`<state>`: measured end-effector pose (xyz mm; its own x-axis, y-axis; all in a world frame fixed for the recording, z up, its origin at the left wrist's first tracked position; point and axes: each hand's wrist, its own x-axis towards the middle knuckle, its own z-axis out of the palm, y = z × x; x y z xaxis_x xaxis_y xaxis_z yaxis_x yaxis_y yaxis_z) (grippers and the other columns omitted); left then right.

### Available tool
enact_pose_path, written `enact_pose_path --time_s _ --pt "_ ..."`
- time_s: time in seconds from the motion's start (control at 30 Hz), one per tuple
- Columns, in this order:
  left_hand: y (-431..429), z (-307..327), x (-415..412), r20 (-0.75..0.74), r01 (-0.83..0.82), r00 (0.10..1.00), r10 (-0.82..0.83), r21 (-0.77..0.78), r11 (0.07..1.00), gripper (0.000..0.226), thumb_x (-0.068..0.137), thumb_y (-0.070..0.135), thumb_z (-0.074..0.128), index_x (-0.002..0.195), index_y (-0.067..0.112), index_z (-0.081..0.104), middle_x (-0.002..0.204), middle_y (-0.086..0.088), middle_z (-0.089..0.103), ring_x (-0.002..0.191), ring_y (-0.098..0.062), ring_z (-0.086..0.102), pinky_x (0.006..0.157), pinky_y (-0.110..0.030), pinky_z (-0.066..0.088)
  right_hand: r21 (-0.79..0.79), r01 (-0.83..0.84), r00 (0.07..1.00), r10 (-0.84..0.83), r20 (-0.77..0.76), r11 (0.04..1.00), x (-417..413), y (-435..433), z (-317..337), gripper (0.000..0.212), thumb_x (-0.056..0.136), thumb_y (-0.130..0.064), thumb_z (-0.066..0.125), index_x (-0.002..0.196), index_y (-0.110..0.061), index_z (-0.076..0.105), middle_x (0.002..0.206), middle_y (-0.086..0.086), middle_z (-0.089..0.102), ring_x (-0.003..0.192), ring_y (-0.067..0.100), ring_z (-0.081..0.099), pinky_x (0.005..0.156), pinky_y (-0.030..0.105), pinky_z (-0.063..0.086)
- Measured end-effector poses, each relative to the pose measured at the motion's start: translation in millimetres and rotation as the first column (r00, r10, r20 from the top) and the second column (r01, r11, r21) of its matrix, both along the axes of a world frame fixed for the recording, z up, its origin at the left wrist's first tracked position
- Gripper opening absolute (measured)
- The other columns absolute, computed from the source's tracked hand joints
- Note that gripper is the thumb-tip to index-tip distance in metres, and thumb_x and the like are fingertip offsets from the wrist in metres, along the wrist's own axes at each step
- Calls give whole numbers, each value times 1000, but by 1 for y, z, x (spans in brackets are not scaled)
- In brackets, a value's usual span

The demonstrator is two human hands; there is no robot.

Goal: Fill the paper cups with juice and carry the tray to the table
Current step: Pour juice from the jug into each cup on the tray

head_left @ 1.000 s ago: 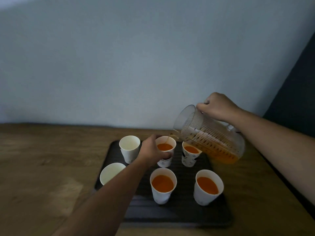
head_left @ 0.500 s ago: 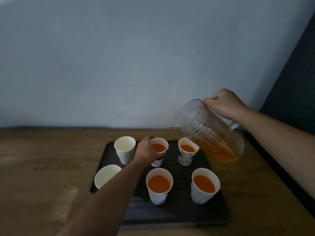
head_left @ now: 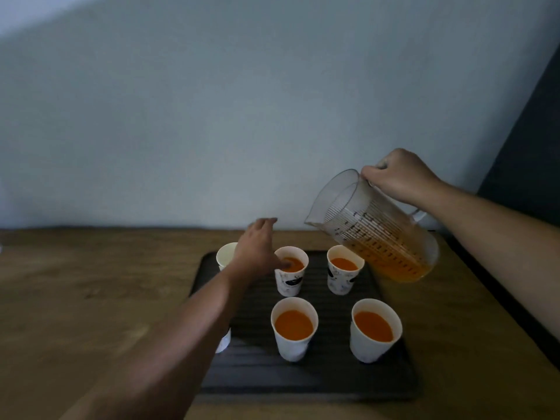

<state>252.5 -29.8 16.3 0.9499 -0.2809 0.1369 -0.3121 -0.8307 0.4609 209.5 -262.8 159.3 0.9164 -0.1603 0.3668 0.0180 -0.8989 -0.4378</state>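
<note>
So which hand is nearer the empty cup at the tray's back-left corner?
Left. The left hand hovers right beside the empty cup, partly covering it. The right hand grips the pitcher across the tray.

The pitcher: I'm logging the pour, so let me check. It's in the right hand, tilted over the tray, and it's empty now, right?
Not empty. The head view shows the pitcher, held tilted by the right hand over the tray, with orange juice pooled in its lower part.

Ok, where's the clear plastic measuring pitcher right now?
In the head view, the clear plastic measuring pitcher is tilted in the right hand, above the black tray's far right corner.
</note>
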Motion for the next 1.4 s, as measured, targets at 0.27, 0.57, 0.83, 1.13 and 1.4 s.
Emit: enact_pose_path --time_s 0.27,0.57,0.83,1.13,1.4 --pt "60 -14 13 -167 -124 972 163 224 967 107 60 46 84 146 17 28 151 -9 31 137 -30 33 109 -46 35 21 -53 998 54 -16 998 6 26 4 46 83 -25 57 44 -17 35 43 0 27 39 17 26 49 28 23" --pt "64 -28 15 -192 -205 963 187 -80 975 83 64 28 86 135 20 44 137 -9 46 125 -27 45 103 -42 43 12 -87 995 88 -47 996 11 43 -1 47 84 -27 57 44 -17 35 43 -1 27 40 16 25 49 27 23" --pt "69 -5 -1 -123 -171 982 142 -273 947 84 58 23 90 130 15 46 127 -6 55 111 -19 51 86 -28 43 -33 -109 994 108 -32 993 15 60 6 46 80 -27 59 44 -16 34 44 1 26 43 18 27 53 29 25" --pt "79 5 -18 -88 -99 993 73 -335 937 86 61 23 87 135 19 43 132 -4 52 118 -20 49 92 -30 43 -103 -186 982 181 -58 977 17 90 9 47 80 -28 60 42 -18 33 42 -1 27 41 17 25 53 32 25" --pt "84 1 -20 -114 -77 993 39 -361 929 86 59 24 88 132 18 42 126 -2 56 115 -20 53 92 -33 49 -213 -178 982 160 -100 961 22 110 3 46 82 -34 59 44 -17 39 44 0 31 42 18 28 51 29 24"
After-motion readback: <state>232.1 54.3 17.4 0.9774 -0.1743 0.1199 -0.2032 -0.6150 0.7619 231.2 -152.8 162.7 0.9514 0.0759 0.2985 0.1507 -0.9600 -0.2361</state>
